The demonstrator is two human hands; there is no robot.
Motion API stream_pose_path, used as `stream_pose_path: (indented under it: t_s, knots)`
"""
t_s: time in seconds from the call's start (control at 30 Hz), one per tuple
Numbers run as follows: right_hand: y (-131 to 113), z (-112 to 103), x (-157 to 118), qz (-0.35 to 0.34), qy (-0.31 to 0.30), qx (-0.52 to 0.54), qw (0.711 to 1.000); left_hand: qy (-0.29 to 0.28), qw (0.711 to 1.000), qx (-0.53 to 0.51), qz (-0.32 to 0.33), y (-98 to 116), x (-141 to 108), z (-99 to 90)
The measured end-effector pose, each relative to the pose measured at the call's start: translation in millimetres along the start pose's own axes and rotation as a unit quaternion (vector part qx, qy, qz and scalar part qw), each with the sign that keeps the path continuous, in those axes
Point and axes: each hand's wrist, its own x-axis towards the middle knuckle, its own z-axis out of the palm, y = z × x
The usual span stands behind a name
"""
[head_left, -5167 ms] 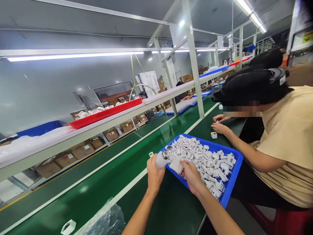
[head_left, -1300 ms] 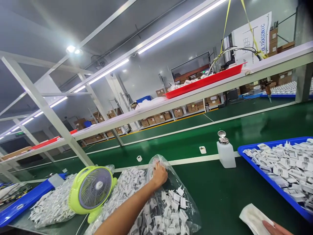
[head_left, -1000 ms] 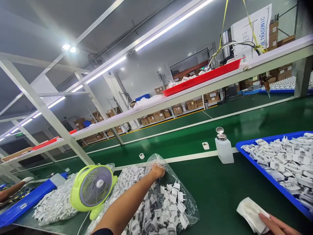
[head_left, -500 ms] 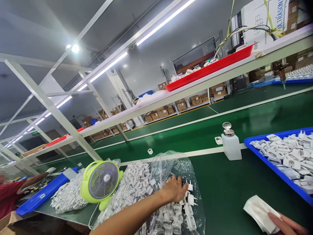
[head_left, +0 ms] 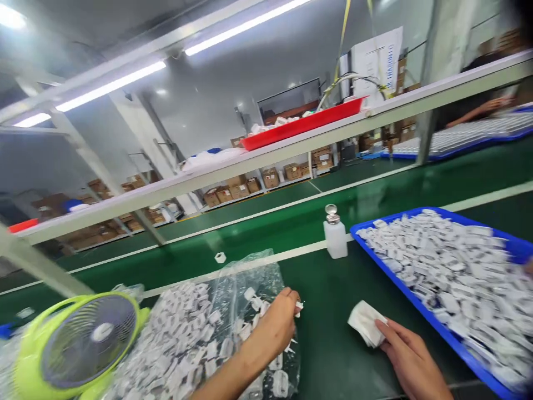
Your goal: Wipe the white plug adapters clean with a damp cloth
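Observation:
My left hand [head_left: 280,319] is closed above the right side of a clear plastic bag [head_left: 270,272]. A small white plug adapter [head_left: 298,306] pokes out past its fingertips. Many more white plug adapters [head_left: 183,316] lie loose on and around the bag, under and left of that forearm. In my right hand [head_left: 410,355] a folded white cloth [head_left: 366,323] is pinched between thumb and fingers, held over the green bench. To the right of this hand stands a blue tray [head_left: 400,289] heaped with similar white pieces.
A pump bottle [head_left: 335,239] stands behind the cloth, and a small white piece [head_left: 220,258] lies on the green conveyor [head_left: 258,228]. A green fan [head_left: 83,339] is at left. Overhead runs a shelf with a red tray [head_left: 303,125]. Another person's arm [head_left: 478,114] shows far right.
The view has swung right, bringing more of the blue tray in. My left hand, spread over the plug adapters before, is now closed on one at the bag's right edge. My right hand still holds the cloth.

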Motion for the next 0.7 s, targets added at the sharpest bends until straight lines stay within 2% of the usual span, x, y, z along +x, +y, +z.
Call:
stream_pose_path:
  t_s: [0.07, 0.17, 0.23, 0.37, 0.43, 0.5, 0.63, 0.7]
  knots:
    - [-5.2, 7.9, -5.6, -0.019, -0.005, 0.019, 1.000, -0.013, 0.998, -0.054, -0.014, 24.1, -2.0, 6.5]
    - [-10.0, 14.3, -11.3, -0.047, 0.003, 0.041, 0.998, -0.121, 0.984, -0.128, -0.034, 53.6, -0.5, 20.0]
    - [-11.5, 14.7, -14.0, -0.062, 0.011, 0.047, 0.997, -0.180, 0.973, -0.139, -0.038, 63.0, 7.2, 28.7]
    - [-11.9, 14.1, -16.5, -0.077, -0.002, 0.025, 0.997, -0.212, 0.966, -0.145, -0.030, 65.3, 32.5, 37.0]
    - [-12.0, 15.7, -15.7, -0.085, -0.016, 0.006, 0.996, -0.201, 0.967, -0.153, -0.032, 65.9, 39.8, 36.9]
    - [-12.1, 17.8, -13.8, -0.097, -0.019, -0.007, 0.995, -0.164, 0.974, -0.152, -0.041, 67.3, 37.1, 36.6]
    - [-12.1, 14.8, -15.7, -0.124, 0.029, -0.036, 0.991, -0.057, 0.975, -0.194, -0.091, 59.9, 5.9, 48.7]
    - [-11.9, 8.9, -25.3, -0.131, 0.072, -0.082, 0.985, -0.046, 0.957, -0.260, -0.120, 49.3, -11.8, 63.2]
